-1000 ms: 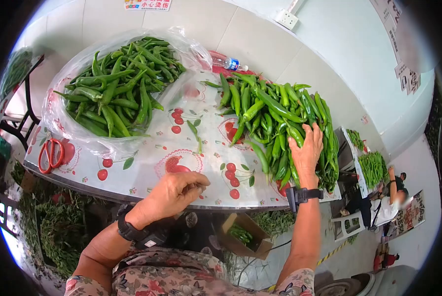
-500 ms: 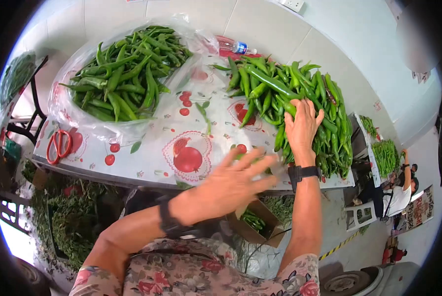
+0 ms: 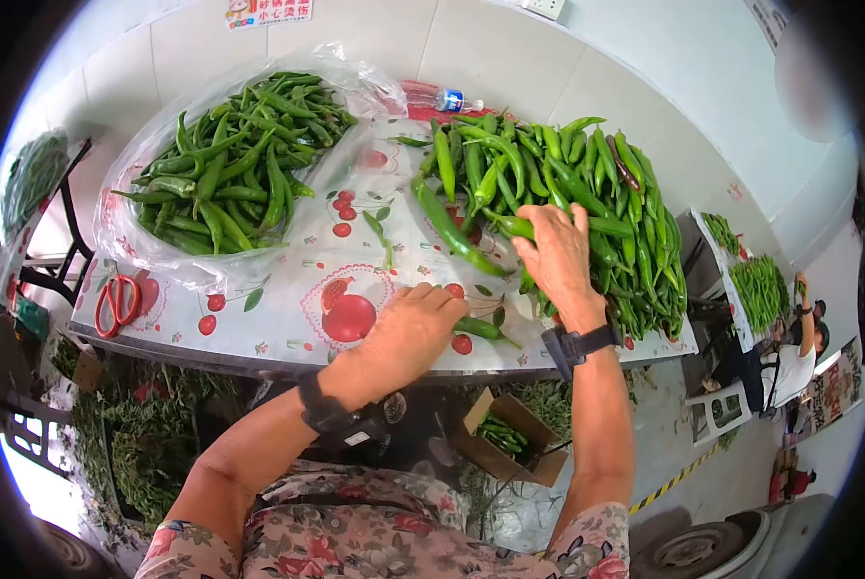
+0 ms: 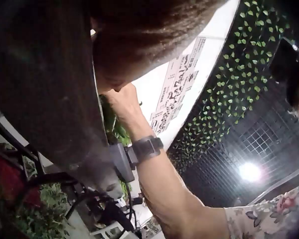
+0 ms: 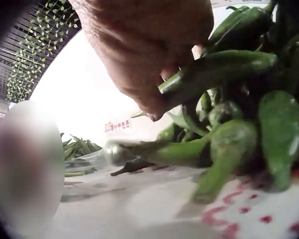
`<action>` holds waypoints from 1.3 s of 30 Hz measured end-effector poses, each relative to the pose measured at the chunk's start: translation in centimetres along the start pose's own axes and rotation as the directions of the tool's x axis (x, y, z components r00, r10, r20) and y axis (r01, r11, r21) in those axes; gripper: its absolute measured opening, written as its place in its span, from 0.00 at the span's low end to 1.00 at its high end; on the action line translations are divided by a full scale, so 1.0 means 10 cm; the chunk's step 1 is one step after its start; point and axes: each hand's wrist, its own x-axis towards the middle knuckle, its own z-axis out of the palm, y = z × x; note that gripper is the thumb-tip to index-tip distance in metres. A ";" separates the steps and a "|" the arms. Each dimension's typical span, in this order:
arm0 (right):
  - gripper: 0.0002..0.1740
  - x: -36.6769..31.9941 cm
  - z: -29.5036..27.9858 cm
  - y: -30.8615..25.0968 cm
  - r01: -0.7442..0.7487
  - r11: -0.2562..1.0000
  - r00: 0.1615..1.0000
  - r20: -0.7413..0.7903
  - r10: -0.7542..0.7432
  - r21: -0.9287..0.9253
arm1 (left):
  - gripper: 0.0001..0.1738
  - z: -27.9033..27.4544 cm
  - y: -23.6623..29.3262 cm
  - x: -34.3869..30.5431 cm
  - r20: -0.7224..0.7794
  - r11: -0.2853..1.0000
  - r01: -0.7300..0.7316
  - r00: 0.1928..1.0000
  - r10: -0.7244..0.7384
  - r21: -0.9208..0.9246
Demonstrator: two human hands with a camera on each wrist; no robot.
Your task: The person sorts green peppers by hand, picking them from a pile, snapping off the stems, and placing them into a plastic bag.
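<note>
A heap of long green chili peppers covers the right part of the table. On its left side my right hand pinches one green chili pepper between thumb and fingers. Nearer the front edge, my left hand is curled over another green pepper, whose end sticks out to the right. A long dark green pepper lies slanting between the hands and the heap. In the left wrist view the hand is a dark close shape, and its fingers are hidden.
At the left stands a clear plastic bag full of green peppers. Red-handled scissors lie at the left front edge. A plastic bottle lies at the back. Below the table is a cardboard box with peppers.
My left hand swung right with spread fingers, then drew back slightly, now curled over a pepper. My right hand shifted left over the heap. A long pepper now lies slanting at the heap's left.
</note>
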 end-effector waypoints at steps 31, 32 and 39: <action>0.21 -0.02 -0.31 -0.08 -0.297 0.569 0.901 0.028 0.433 0.767 | 0.16 0.00 -0.11 -0.11 -0.156 0.997 0.043 0.986 -0.053 -0.070; 0.20 -0.05 -0.37 -0.07 -0.379 0.589 0.877 0.073 0.476 0.714 | 0.16 0.00 -0.12 -0.11 -0.153 0.995 0.048 0.986 -0.060 -0.084; 0.19 -0.32 -0.36 0.04 -0.379 0.812 0.881 -0.095 0.463 0.444 | 0.15 -0.05 -0.10 -0.09 -0.154 0.920 0.191 0.955 -0.255 -0.341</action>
